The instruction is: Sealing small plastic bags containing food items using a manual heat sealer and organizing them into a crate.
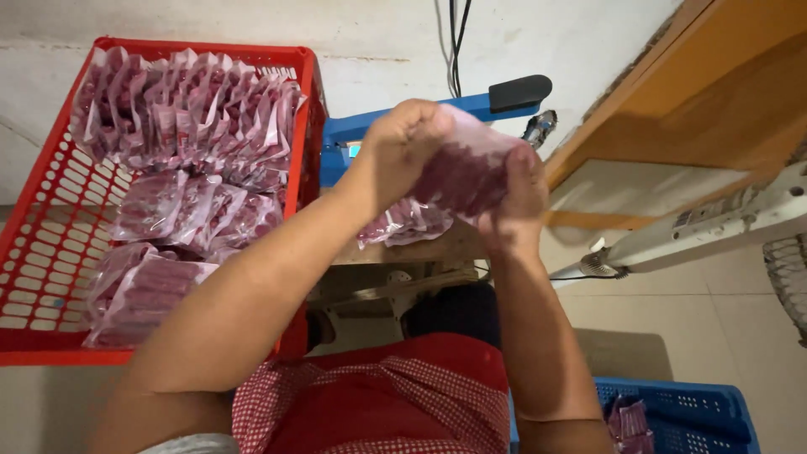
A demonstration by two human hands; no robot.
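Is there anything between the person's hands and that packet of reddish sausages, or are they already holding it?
Nothing visible stands between them. Both the left hand and the right hand already grip the clear packet directly, lifted in front of the blue sealing machine.

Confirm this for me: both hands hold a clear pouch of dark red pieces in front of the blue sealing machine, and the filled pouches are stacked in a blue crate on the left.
One detail is wrong: the head view shows the stacked pouches lying in a red crate on the left, not a blue one. The rest stands: left hand and right hand hold a clear pouch in front of the blue sealing machine.
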